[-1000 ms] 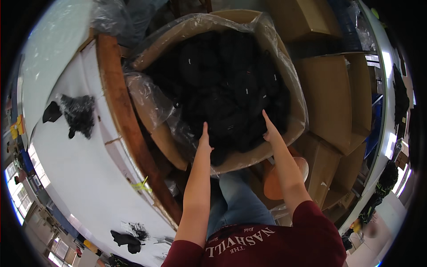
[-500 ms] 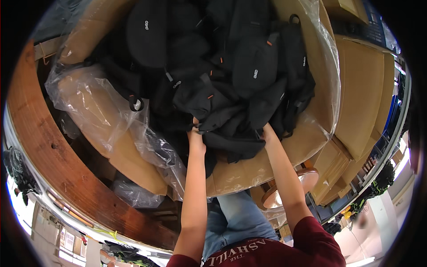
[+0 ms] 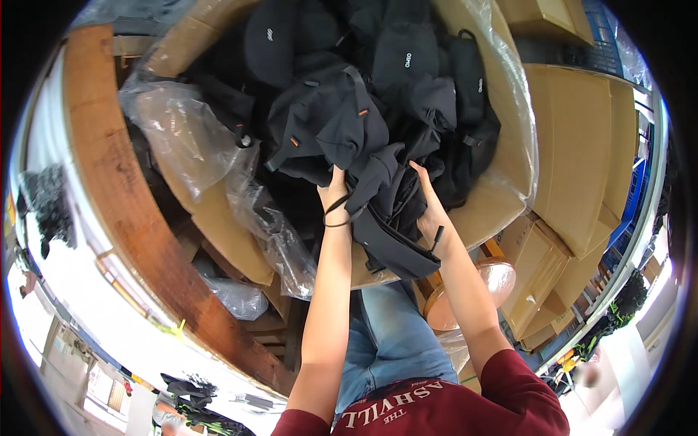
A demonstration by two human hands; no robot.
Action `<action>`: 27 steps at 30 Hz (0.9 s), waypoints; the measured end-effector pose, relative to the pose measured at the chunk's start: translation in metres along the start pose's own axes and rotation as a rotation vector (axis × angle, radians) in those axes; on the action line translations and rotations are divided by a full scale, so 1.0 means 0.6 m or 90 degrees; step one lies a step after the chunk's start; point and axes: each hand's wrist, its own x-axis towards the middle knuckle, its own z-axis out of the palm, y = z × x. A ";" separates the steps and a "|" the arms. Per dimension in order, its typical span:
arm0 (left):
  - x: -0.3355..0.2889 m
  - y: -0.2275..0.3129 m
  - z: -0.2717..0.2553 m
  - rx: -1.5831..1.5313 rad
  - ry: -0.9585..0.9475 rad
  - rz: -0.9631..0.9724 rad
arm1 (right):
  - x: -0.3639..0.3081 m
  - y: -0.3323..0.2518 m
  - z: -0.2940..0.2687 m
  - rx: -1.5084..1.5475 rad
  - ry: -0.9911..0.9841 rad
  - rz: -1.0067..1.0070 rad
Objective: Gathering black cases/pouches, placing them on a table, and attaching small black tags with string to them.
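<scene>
Black fabric bags fill a large cardboard box (image 3: 502,211). My left hand (image 3: 334,195) is closed on a crumpled black bag (image 3: 392,243), its fingers partly hidden by the cloth. A thin black cord loop (image 3: 336,216) lies across my left wrist. On the bag's other side my right hand (image 3: 431,211) rests against the fabric, a finger stretched out along it and the rest partly hidden. A dark zip pull (image 3: 438,237) hangs near my right wrist. Beyond my left hand, another bag with small orange tags (image 3: 331,120) lies bunched up.
Clear plastic liner (image 3: 174,131) drapes over the box's left wall and rim. A long wooden beam (image 3: 123,196) runs down the left side. Folded cardboard boxes (image 3: 567,145) stand to the right. A round stool (image 3: 451,309) stands beside my leg.
Both hands have drawn the bag up and nearer to me, and its edge now hangs over the near rim. The bags behind have shifted, and my right hand's finger now shows stretched out.
</scene>
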 end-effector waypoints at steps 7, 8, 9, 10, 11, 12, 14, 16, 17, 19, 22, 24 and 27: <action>-0.086 0.174 0.020 0.158 -0.084 0.181 | -0.117 -0.013 0.122 -0.012 -0.091 -0.008; -0.107 0.201 0.022 0.180 -0.094 0.215 | -0.134 -0.010 0.127 -0.032 -0.125 -0.022; -0.131 0.233 0.016 0.202 -0.100 0.253 | -0.150 -0.003 0.136 -0.054 -0.164 -0.034; -0.161 0.252 0.012 0.222 -0.110 0.288 | -0.166 0.001 0.144 -0.073 -0.166 -0.038; -0.190 0.274 0.001 0.241 -0.119 0.324 | -0.179 0.008 0.144 -0.085 -0.185 -0.051; -0.215 0.302 -0.011 0.261 -0.120 0.362 | -0.192 0.021 0.145 -0.099 -0.192 -0.054; -0.265 0.344 -0.050 0.296 -0.104 0.430 | -0.244 0.058 0.172 -0.146 -0.202 -0.016; -0.321 0.375 -0.099 0.328 -0.093 0.492 | -0.275 0.100 0.175 -0.176 -0.232 -0.055; -0.349 0.386 -0.133 0.344 -0.081 0.520 | -0.284 0.123 0.174 -0.187 -0.246 -0.082; -0.405 0.414 -0.227 0.378 -0.019 0.560 | -0.353 0.193 0.222 -0.227 -0.259 -0.065; -0.488 0.436 -0.359 0.430 0.077 0.593 | -0.433 0.312 0.285 -0.297 -0.282 -0.098; -0.540 0.466 -0.467 0.472 0.143 0.597 | -0.450 0.389 0.328 -0.347 -0.375 -0.079; -0.611 0.470 -0.639 0.551 0.217 0.582 | -0.514 0.556 0.422 -0.522 -0.438 0.065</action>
